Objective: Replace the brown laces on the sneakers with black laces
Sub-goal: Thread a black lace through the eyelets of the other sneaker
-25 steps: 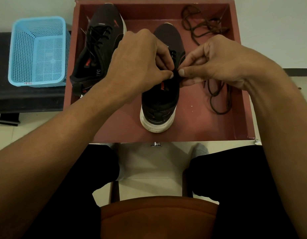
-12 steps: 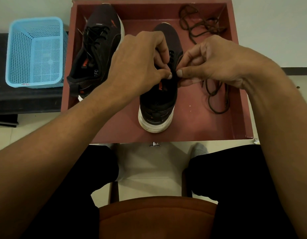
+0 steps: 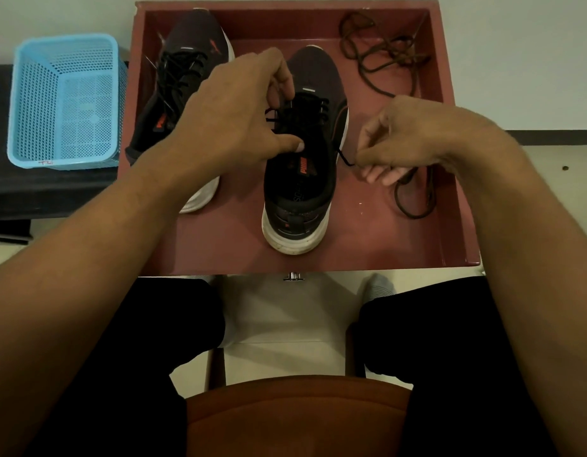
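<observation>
The red tray (image 3: 368, 232) is sitting against a pale wall, with a blue basket (image 3: 64, 100) off to the left. Half a second ago both hands were bunched together over the near sneaker (image 3: 302, 192). Now the right hand (image 3: 407, 140) is swinging out to the side, dragging the free end of the black lace (image 3: 343, 158) with it, so the slack is getting pulled through. I'd say this shoe's lacing is nearly done and only needs tightening. The other sneaker (image 3: 193, 37) is already wearing black, and the brown laces (image 3: 371, 57) are lying loose in the tray. The left hand (image 3: 239, 117) is hovering palm-down over the shoe, fingers pinching a strand near the upper eyelets, thumb pressing the tongue. The right fingers are curling tight round the lace tip.
</observation>
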### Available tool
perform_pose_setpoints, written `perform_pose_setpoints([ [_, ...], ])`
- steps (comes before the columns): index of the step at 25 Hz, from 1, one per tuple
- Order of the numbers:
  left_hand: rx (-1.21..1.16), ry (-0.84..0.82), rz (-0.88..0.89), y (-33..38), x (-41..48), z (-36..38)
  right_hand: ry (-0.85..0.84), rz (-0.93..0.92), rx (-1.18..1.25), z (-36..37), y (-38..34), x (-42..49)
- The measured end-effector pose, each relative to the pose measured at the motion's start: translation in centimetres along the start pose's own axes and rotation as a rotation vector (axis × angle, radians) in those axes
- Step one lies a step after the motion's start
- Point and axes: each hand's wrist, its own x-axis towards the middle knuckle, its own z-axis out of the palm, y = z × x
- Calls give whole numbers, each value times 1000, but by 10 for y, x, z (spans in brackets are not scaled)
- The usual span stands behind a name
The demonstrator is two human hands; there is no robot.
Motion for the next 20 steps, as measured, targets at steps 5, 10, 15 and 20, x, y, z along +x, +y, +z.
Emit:
perform_pose_setpoints([
  [5, -22, -72, -68, -6, 0, -12, 43, -48, -196, -4, -1, -3],
  [10, -219, -338, -172, -18, -4, -36, 128, -399, -78, -10, -6, -17],
  [15, -290, -353, -158, -17, -5, -36, 112, -433, -91, -8, -4, -9],
  [20, -298, -323, -202, -20, -4, -35, 67, -387, -169, -11, 2, -5],
])
